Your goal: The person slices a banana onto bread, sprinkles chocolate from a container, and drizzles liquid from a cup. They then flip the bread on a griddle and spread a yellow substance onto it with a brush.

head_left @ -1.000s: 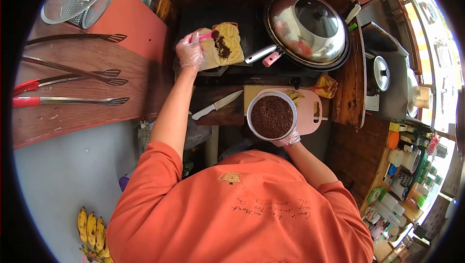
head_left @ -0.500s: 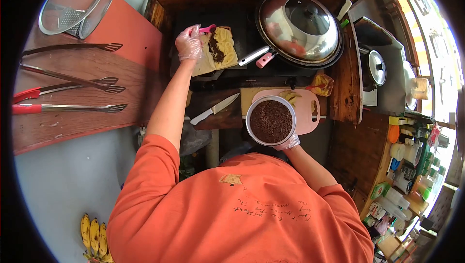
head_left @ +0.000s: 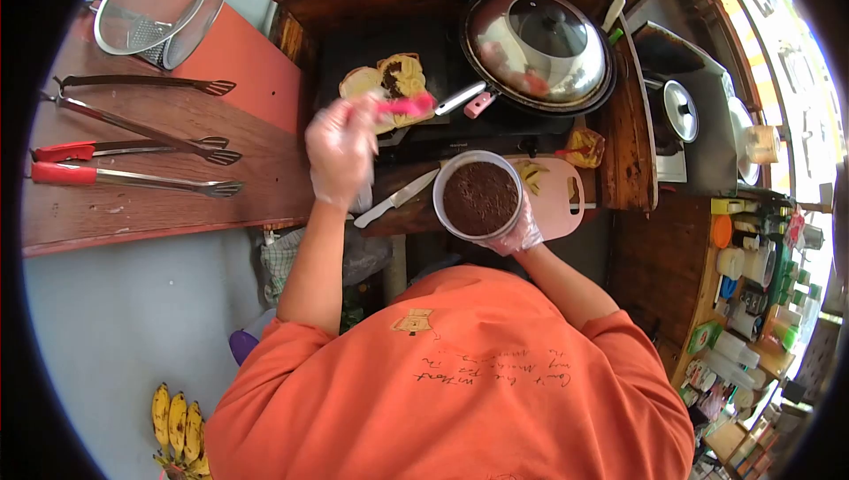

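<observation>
The left hand (head_left: 340, 151), blurred, has its fingers pinched round a pink spoon (head_left: 409, 105); whether the spoon is loaded, I cannot tell. The right hand (head_left: 517, 231) cups a tub (head_left: 439, 206) of dark flakes (head_left: 479, 199), its fingers against the side nearest the body. The bread (head_left: 361, 82) lies just beyond the left fingers, pale topping and some flakes on it.

Good spooning here likely wants a level tub, brought closer to the bread — less to spill over the knife (head_left: 405, 195), below the left fingers' path — and small, low, shaken loads for even cover.
</observation>
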Motion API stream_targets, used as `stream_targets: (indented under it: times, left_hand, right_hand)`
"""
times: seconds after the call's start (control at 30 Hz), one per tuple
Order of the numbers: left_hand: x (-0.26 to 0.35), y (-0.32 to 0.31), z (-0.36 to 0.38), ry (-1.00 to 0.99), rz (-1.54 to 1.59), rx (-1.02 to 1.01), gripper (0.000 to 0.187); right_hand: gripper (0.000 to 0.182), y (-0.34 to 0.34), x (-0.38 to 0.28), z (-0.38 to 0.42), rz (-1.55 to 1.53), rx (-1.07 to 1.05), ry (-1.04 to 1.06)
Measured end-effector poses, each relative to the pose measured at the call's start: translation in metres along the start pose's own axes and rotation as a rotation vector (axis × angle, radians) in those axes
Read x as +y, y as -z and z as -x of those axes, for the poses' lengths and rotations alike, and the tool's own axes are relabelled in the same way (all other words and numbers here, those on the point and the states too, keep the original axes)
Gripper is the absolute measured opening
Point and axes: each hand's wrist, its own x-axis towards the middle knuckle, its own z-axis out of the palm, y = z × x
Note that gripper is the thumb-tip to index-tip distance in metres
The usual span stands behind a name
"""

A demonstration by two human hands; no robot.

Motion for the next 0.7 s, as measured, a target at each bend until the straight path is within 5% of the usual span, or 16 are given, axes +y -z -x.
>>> stream_targets:
  times: [0.03,0.1,0.13,0.17,0.37,0.57,0.7]
  left_hand:
    - [0.008,-0.005,0.018,-0.042,-0.077,-0.155,0.017]
    - [0.004,-0.024,0.037,-0.596,-0.372,-0.174,0.015]
    - [0.007,-0.029,0.045,-0.632,-0.457,-0.19,0.015]
    - [0.01,-0.033,0.051,-0.671,-0.544,-0.204,0.015]
    - [-0.003,-0.034,0.064,-0.417,-0.563,-0.262,0.014]
    - [-0.005,-0.014,0.045,0.446,-0.068,-0.284,0.019]
    - [-0.013,0.003,0.034,0.512,0.123,-0.259,0.019]
  right_hand:
    - [0.074,-0.008,-0.001,0.003,-0.006,0.004,0.006]
    - [0.075,-0.022,-0.005,0.006,1.035,-0.329,0.391]
    - [0.073,-0.019,0.001,-0.005,0.149,-0.095,0.026]
    - [0.073,-0.015,0.001,-0.01,0.149,-0.097,0.027]
    - [0.067,-0.025,0.002,-0.033,-0.025,-0.056,-0.135]
    - [0.065,-0.037,0.008,-0.04,-0.037,-0.122,-0.181]
    - [0.059,-0.049,0.01,-0.041,-0.042,-0.055,-0.167]
